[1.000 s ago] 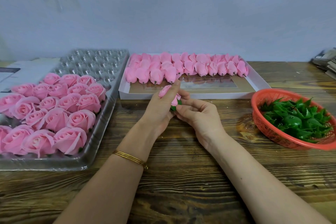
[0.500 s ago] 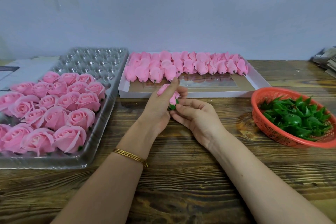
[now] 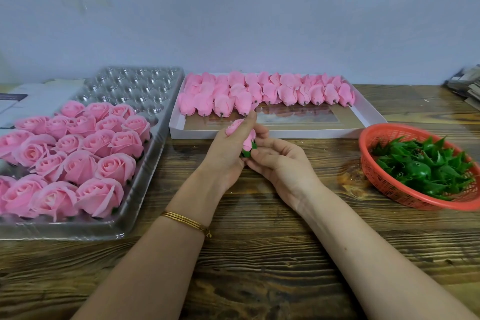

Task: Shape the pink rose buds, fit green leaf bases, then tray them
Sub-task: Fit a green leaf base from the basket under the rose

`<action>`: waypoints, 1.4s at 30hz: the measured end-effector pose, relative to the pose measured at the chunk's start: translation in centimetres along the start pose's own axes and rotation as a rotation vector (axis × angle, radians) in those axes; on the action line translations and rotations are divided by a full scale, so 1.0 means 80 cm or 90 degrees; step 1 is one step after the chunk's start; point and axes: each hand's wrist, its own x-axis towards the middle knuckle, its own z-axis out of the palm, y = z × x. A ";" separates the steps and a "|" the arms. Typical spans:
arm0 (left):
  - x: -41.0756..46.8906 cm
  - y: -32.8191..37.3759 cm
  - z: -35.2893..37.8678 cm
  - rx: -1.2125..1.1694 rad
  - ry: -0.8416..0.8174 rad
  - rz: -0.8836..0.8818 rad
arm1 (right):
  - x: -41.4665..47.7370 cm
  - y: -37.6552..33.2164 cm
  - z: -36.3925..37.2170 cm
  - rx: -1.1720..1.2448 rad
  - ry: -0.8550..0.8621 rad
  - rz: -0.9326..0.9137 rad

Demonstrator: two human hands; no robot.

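At centre, above the grained wooden table [image 3: 259, 254]: one pink rose bud [image 3: 250, 138], mostly hidden by the left hand [image 3: 223, 156], whose fingers curl round it. Its green leaf base [image 3: 246, 153], partly covered, is pinched by the right hand [image 3: 280, 164]. Petals smooth, matte and layered. Clear dimpled plastic tray [image 3: 145, 190] of opened roses [image 3: 78, 153], cut off left. Red mesh basket [image 3: 376, 179] of spiky glossy bases [image 3: 420, 166], cut off right.

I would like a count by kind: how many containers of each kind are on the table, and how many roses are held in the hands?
Clear tray: 1
White box: 1
Red basket: 1
Held rose: 1
Total: 4
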 end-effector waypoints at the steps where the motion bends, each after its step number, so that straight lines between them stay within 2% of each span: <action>1: 0.000 0.000 0.000 0.002 -0.001 -0.002 | 0.000 0.001 0.000 -0.020 0.000 -0.007; 5: 0.000 0.001 -0.001 0.010 -0.003 -0.004 | 0.001 0.002 0.001 -0.051 -0.012 -0.018; 12: 0.001 -0.001 -0.003 0.004 -0.001 0.002 | 0.003 -0.001 0.001 0.029 -0.013 0.032; 32: 0.003 -0.004 -0.001 0.034 -0.005 -0.003 | 0.004 0.007 -0.003 -0.097 0.081 -0.086; 42: 0.008 -0.003 -0.005 -0.028 0.008 -0.019 | 0.000 -0.003 -0.005 -0.114 -0.010 0.026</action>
